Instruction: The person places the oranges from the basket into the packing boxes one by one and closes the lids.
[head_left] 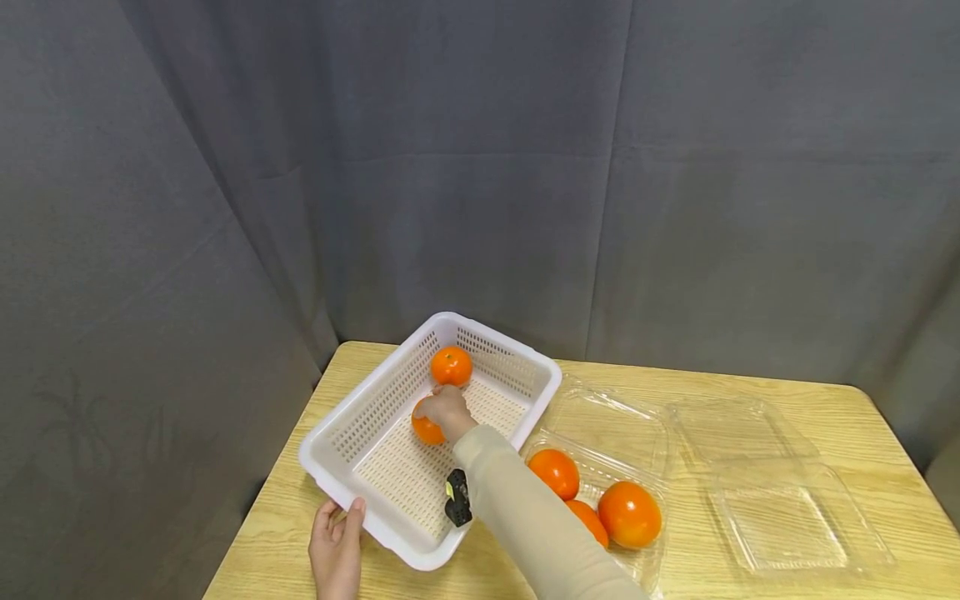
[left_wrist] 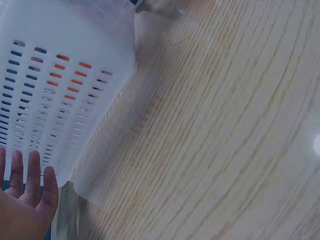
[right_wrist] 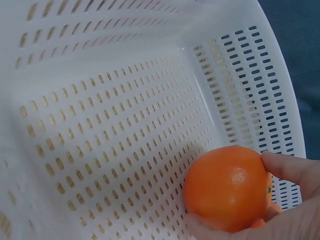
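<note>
A white slotted plastic basket (head_left: 408, 483) stands at the left of the wooden table. My right hand (head_left: 446, 410) reaches into it and grips an orange-red tomato (right_wrist: 227, 187) between thumb and fingers, low over the slotted floor. Just behind that hand, a second tomato (head_left: 452, 367) sits in the basket's far corner. My left hand (head_left: 336, 546) holds the near left end of the basket, thumb at the rim; in the left wrist view its fingers (left_wrist: 33, 175) lie against the outer wall.
Right of the basket, an opened see-through plastic clamshell (head_left: 626, 437) holds three tomatoes (head_left: 630, 515), partly hidden by my right sleeve (head_left: 525, 517). Another opened see-through clamshell (head_left: 783, 487) lies further right. Grey curtains (head_left: 480, 167) hang behind the table (head_left: 690, 575).
</note>
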